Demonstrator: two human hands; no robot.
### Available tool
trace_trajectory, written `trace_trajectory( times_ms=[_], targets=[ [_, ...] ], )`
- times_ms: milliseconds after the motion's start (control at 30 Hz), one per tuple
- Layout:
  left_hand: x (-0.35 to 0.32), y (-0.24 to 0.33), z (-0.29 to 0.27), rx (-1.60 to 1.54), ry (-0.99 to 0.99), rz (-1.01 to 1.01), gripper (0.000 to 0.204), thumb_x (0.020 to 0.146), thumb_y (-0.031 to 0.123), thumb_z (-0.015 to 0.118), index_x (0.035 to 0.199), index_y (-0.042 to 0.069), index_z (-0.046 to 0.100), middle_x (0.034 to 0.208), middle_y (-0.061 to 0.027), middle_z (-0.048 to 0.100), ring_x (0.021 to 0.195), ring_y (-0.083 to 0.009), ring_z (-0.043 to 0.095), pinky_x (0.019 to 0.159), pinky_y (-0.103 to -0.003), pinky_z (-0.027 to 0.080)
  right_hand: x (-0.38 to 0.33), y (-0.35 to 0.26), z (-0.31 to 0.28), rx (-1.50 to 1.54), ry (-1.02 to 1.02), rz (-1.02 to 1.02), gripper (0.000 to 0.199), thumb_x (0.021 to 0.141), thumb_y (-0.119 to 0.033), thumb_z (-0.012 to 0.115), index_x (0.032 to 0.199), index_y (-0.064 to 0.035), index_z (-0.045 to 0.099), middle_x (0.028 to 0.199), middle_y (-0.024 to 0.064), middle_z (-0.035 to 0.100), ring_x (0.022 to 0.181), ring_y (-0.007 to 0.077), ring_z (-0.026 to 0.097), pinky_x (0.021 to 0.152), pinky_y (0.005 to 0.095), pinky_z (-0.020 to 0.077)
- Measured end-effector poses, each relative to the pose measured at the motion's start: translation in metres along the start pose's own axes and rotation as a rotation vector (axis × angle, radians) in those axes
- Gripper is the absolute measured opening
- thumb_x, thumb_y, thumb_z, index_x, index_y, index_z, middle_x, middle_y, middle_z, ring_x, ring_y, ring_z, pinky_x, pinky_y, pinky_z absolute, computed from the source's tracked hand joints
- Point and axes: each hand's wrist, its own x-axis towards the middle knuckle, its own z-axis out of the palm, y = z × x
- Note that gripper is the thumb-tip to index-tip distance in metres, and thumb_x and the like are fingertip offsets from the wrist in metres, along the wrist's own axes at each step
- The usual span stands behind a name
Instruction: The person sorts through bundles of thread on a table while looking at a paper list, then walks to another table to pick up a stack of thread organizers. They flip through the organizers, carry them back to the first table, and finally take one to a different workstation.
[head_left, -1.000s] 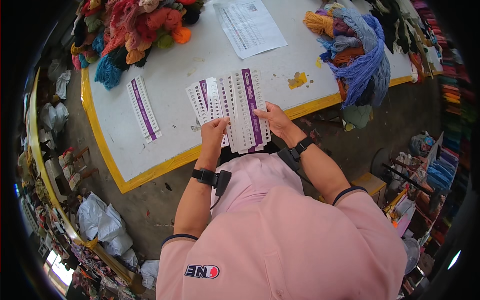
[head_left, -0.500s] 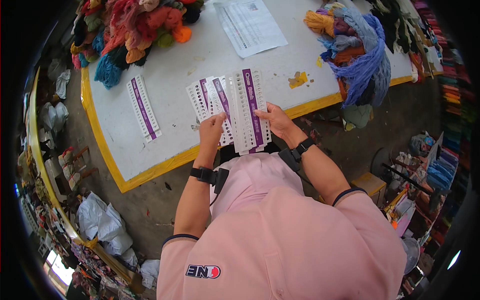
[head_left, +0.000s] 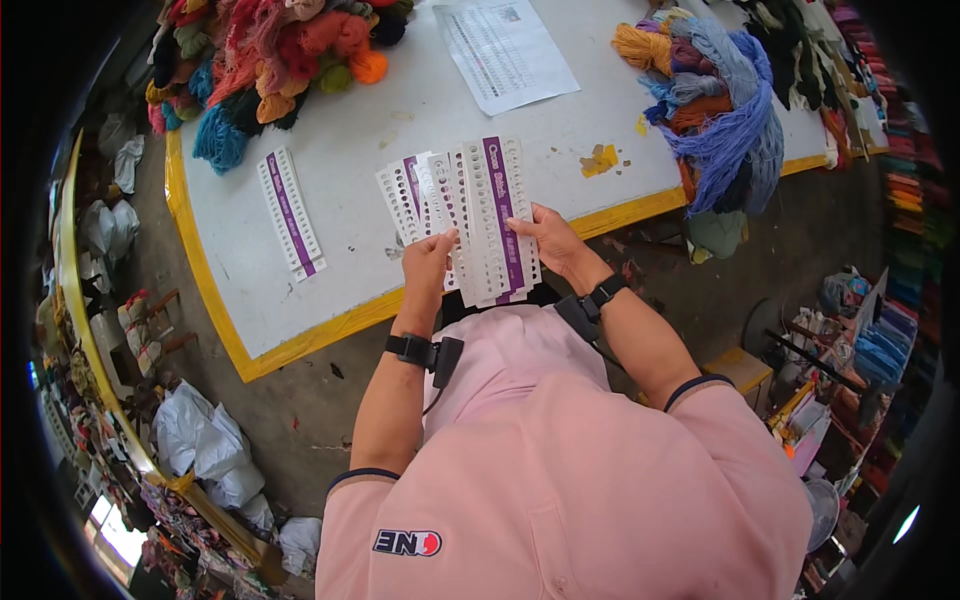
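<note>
My right hand (head_left: pixel 552 240) grips a stack of white thread cards (head_left: pixel 484 210), punched with rows of round holes; a purple printed band runs along the top one. Its thumb lies over the cards' right side. Left of the stack, my left hand (head_left: pixel 427 260) pinches the edge of another thread card (head_left: pixel 437 185), which overlaps the stack. Behind that, more fanned-out cards (head_left: pixel 397 192) show a purple band; whether these are held or lie on the table I cannot tell. Farther left, a small pile of the same cards (head_left: pixel 285 210) lies flat.
The white table (head_left: pixel 350 260) has a yellow-taped edge (head_left: pixel 310 341) close to me. Colourful yarn hanks (head_left: pixel 290 50) are heaped at its far left, blue and orange hanks (head_left: pixel 715 100) at the right. A printed sheet (head_left: pixel 505 55) lies between them. White bags (head_left: pixel 205 440) sit lower left.
My left hand has shifted slightly right, toward the stack. The card beside it now shows a white face where a purple band was visible. My right hand stays nearly still.
</note>
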Motion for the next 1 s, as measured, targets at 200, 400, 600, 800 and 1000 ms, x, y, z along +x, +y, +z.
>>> trace_trajectory(
  times_ms=[200, 400, 600, 800, 1000],
  targets=[
    [0.013, -0.010, 0.000, 0.095, 0.119, 0.053, 0.031, 0.089, 0.027, 0.068, 0.084, -0.003, 0.073, 0.058, 0.0027, 0.052, 0.052, -0.0047, 0.042, 0.050, -0.023, 0.032, 0.006, 0.008, -0.002, 0.000, 0.035, -0.018, 0.026, 0.092, -0.002, 0.060, 0.117, 0.0047, 0.056, 0.112, 0.0122, 0.065, 0.099, 0.0182, 0.063, 0.090, 0.0324, 0.0525],
    [0.028, -0.020, -0.009, 0.257, 0.208, 0.055, 0.033, 0.087, 0.029, 0.068, 0.091, -0.003, 0.074, 0.059, -0.0010, 0.058, 0.056, -0.0086, 0.051, 0.055, -0.026, 0.040, 0.004, 0.000, -0.004, -0.023, 0.108, -0.027, 0.027, 0.092, -0.003, 0.060, 0.117, 0.0050, 0.056, 0.112, 0.0121, 0.065, 0.099, 0.0184, 0.063, 0.090, 0.0324, 0.0526],
    [0.014, 0.003, 0.007, 0.067, 0.078, 0.149, 0.031, 0.086, 0.027, 0.068, 0.094, -0.003, 0.072, 0.068, -0.0010, 0.061, 0.059, -0.0088, 0.052, 0.056, -0.026, 0.040, 0.003, -0.004, -0.006, -0.035, 0.024, -0.005, 0.027, 0.092, -0.004, 0.061, 0.117, 0.0044, 0.057, 0.111, 0.0111, 0.065, 0.098, 0.0170, 0.063, 0.089, 0.0321, 0.0527],
    [0.005, 0.014, 0.007, 0.023, -0.032, 0.063, 0.024, 0.083, 0.020, 0.071, 0.079, -0.004, 0.071, 0.062, 0.0012, 0.055, 0.056, -0.0070, 0.044, 0.052, -0.024, 0.034, 0.007, -0.005, 0.003, 0.001, -0.005, 0.037, 0.027, 0.092, -0.005, 0.061, 0.118, 0.0039, 0.056, 0.110, 0.0108, 0.064, 0.097, 0.0171, 0.063, 0.087, 0.0321, 0.0540],
    [0.015, 0.004, 0.001, -0.021, 0.086, 0.037, 0.026, 0.082, 0.023, 0.073, 0.082, -0.003, 0.073, 0.061, 0.0014, 0.056, 0.055, -0.0070, 0.045, 0.052, -0.024, 0.035, 0.005, -0.007, -0.003, -0.018, 0.074, -0.009, 0.027, 0.093, -0.005, 0.060, 0.118, 0.0044, 0.056, 0.110, 0.0117, 0.065, 0.095, 0.0182, 0.064, 0.086, 0.0331, 0.0549]
  ],
)
